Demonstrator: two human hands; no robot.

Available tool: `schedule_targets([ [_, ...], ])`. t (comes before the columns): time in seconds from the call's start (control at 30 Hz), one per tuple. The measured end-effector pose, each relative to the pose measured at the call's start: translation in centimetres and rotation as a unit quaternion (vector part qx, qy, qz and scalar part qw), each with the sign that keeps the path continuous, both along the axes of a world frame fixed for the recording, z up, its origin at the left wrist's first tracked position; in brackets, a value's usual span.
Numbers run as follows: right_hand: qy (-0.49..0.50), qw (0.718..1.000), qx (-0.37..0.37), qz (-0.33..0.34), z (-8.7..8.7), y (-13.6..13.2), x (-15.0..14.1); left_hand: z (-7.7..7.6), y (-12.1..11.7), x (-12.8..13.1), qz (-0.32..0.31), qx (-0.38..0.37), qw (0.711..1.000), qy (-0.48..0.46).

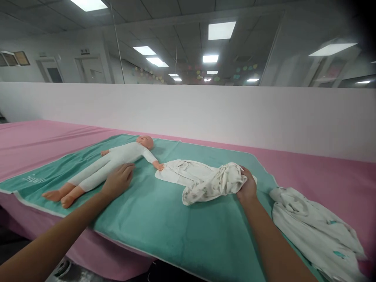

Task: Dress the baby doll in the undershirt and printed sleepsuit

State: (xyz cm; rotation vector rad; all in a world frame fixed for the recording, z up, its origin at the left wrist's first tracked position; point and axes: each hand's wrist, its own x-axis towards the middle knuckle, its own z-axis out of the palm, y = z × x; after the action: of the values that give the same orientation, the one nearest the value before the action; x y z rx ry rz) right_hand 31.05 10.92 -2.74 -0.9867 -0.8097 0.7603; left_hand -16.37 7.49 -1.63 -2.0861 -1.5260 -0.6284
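Baby doll [111, 162] in a white onesie lies on the teal mat [164, 219], on the pink surface [323, 168]. Left hand [119, 180] rests flat and relaxed against its side. Right hand [248, 186] grips, I think, the bunched white garment [211, 182]; another cloth [314, 227] lies nearby.

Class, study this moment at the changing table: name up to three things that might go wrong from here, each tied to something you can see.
1. The doll lies near the mat's front edge; a push from the left hand beside it might slide it off.
2. The right hand grips the bunched garment, which touches the doll's hand; pulling may drag that arm.
3. The second cloth could slip off the teal mat.
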Motion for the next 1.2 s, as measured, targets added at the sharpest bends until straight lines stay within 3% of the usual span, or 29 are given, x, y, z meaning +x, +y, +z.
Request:
schedule_targets([
  [0.07, -0.135, 0.977, -0.097, -0.136, -0.9, 0.7, 1.2, 0.1, 0.6, 3.7, -0.016, -0.023, 0.998, -0.052],
  [0.1, -0.169, 0.963, -0.12, -0.171, -1.2, 0.9, 1.2, 0.1, 1.3, 5.9, -0.029, -0.045, 0.995, -0.081],
  [0.2, -0.284, 0.935, -0.137, -0.161, -1.8, 0.9, 0.1, 0.1, 4.6, 12.5, -0.053, -0.114, 0.983, -0.131],
  [0.3, -0.482, 0.854, -0.17, -0.095, -1.8, 0.7, -1.1, -0.4, 8.3, 17.0, -0.019, -0.153, 0.981, -0.12],
  [0.4, -0.58, 0.79, -0.183, -0.078, -1.8, 0.9, -0.8, -1.2, 10.2, 18.4, 0.026, -0.177, 0.976, -0.121],
  [0.53, -0.607, 0.741, -0.26, -0.122, -1.6, 1.6, 1.3, -1.7, 10.0, 17.7, 0.016, -0.18, 0.975, -0.127],
  [0.6, -0.615, 0.73, -0.278, -0.111, -1.5, 1.8, 2.0, -1.3, 9.4, 17.6, 0.015, -0.175, 0.976, -0.132],
  [0.7, -0.604, 0.746, -0.271, -0.067, -1.2, 2.0, 2.2, -0.3, 8.3, 18.6, -0.008, -0.177, 0.959, -0.22],
  [0.83, -0.549, 0.792, -0.261, -0.052, -0.8, 1.9, 1.8, 0.6, 5.8, 21.7, -0.143, -0.207, 0.894, -0.372],
  [0.9, -0.489, 0.837, -0.239, -0.066, -0.6, 1.7, 1.3, 0.6, 4.1, 23.4, -0.219, -0.241, 0.862, -0.389],
  [0.97, -0.379, 0.902, -0.199, -0.056, -0.3, 1.2, 0.5, 0.4, 2.5, 24.8, -0.294, -0.273, 0.839, -0.368],
  [1.03, -0.216, 0.965, -0.147, 0.014, 0.2, 0.3, -0.8, 0.2, 1.5, 25.8, -0.36, -0.286, 0.828, -0.321],
  [1.07, -0.133, 0.982, -0.117, 0.067, 0.5, -0.3, -1.6, 0.1, 1.2, 26.1, -0.385, -0.282, 0.826, -0.3],
  [1.13, -0.011, 0.982, -0.064, 0.18, 1.1, -1.4, -3.2, -0.2, 1.2, 26.4, -0.404, -0.261, 0.828, -0.288],
  [1.2, 0.036, 0.965, -0.035, 0.259, 1.5, -2.3, -4.4, -0.4, 1.5, 26.4, -0.385, -0.249, 0.833, -0.308],
])
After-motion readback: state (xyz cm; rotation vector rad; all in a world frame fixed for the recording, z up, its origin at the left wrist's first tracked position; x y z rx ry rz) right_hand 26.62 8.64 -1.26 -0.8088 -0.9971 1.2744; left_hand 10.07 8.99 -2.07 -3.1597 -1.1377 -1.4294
